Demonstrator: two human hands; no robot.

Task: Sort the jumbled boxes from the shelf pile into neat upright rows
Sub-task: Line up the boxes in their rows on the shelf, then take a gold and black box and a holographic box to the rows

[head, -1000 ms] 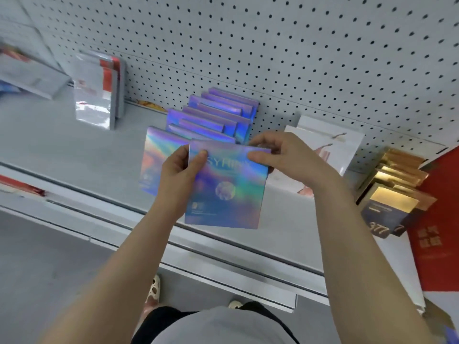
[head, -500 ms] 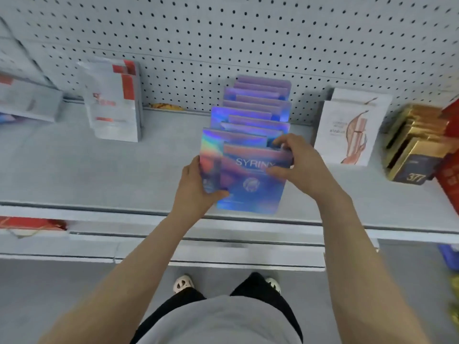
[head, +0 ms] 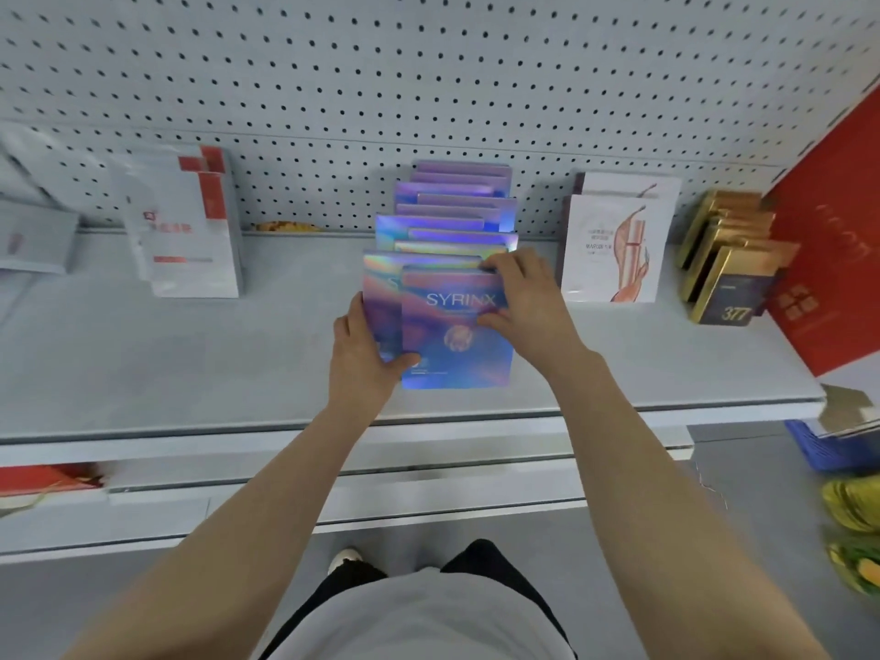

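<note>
Both hands are on the front box [head: 457, 335], a shiny blue and purple one with SYRINX printed across its face. It stands upright near the front edge of the grey shelf [head: 143, 354], at the head of a row of matching shiny boxes [head: 457, 216] that runs back to the pegboard wall [head: 428, 78]. The boxes in that row stand upright but are staggered left and right, so their top edges do not line up.

The left hand [head: 364, 359] wraps the lower left side of the front box, thumb laid across its face near the bottom corner, fingers hidden behind; that grip is closed around the box and also touches the box just behind [head: 378, 297], which sticks out to the left. The right hand [head: 526, 302] pinches the upper right corner, thumb on the face beside the lettering and fingers curled over the top edge.

To the left, well apart, stand white boxes with red marks [head: 190, 231]. Just right of the row stands a white box with a reddish drawing [head: 614, 245], and further right a row of gold and dark boxes [head: 728, 273], beside a big red panel [head: 833, 240]
</note>
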